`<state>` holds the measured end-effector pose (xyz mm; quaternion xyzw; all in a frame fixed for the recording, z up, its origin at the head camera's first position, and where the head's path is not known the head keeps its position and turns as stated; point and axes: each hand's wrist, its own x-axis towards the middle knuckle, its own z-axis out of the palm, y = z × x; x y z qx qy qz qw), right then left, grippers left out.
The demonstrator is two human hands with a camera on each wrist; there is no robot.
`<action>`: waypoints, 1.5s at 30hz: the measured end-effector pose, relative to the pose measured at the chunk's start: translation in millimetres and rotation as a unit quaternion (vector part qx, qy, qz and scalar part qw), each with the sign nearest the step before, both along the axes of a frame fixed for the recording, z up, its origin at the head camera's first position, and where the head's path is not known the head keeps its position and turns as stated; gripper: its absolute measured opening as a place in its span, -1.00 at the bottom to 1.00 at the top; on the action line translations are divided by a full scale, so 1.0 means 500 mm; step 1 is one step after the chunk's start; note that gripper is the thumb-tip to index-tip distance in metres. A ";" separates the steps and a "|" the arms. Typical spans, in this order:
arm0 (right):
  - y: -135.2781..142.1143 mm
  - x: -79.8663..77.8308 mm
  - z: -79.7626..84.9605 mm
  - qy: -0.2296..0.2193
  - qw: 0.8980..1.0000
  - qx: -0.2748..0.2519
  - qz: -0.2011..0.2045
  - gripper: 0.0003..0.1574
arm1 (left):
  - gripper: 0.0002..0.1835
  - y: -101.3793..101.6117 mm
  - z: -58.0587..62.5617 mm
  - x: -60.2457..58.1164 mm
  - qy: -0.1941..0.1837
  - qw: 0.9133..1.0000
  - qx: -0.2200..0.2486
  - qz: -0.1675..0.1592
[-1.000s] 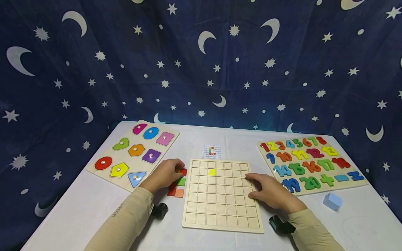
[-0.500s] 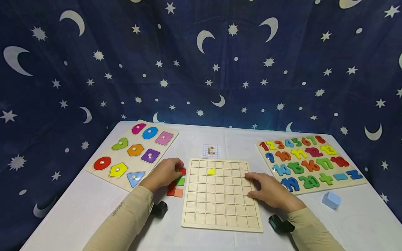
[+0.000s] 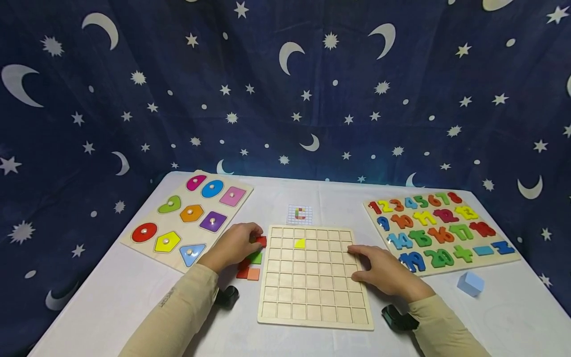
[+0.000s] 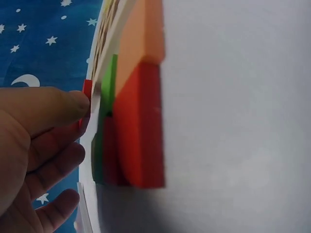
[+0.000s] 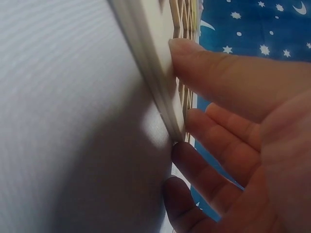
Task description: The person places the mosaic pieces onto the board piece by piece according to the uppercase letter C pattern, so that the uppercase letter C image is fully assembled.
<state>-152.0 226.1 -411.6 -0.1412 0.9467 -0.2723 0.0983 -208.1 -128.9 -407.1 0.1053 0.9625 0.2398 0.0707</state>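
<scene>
My left hand (image 3: 234, 244) pinches a red tile (image 4: 87, 89) between thumb and forefinger, just off the left edge of the wooden grid board (image 3: 312, 277). Below that hand lie a green tile (image 3: 256, 258), an orange tile (image 3: 253, 274) and a darker red tile (image 3: 243, 273); the hand hides part of this group. One yellow tile (image 3: 300, 243) with a rounded corner sits in a cell of the board's second row. At the board's right edge rests my right hand (image 3: 385, 270), thumb and fingertips touching the rim, fingers loosely bent.
Behind the board lies a small pattern card (image 3: 300, 215). A shape puzzle (image 3: 178, 223) is on the left, a number puzzle (image 3: 428, 233) on the right. A light blue block (image 3: 471, 284) stands near the number puzzle. A starry curtain (image 3: 267, 89) hangs behind the table.
The red tile at my left fingertips has risen slightly and shifted a little toward the board. My right hand stays at the board's edge.
</scene>
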 end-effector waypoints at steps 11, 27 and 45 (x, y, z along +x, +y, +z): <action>0.000 0.002 0.002 0.003 1.000 0.000 0.002 -0.23 | -0.69 0.011 0.012 0.003 0.017 1.000 0.012 -0.017; 0.000 0.000 -0.001 0.002 1.000 0.001 0.000 -0.23 | -0.72 0.055 0.022 0.000 0.053 0.995 0.031 -0.079; 0.002 -0.001 -0.004 0.003 1.000 -0.002 0.000 -0.22 | -0.73 0.113 0.014 -0.004 0.060 0.987 0.028 -0.146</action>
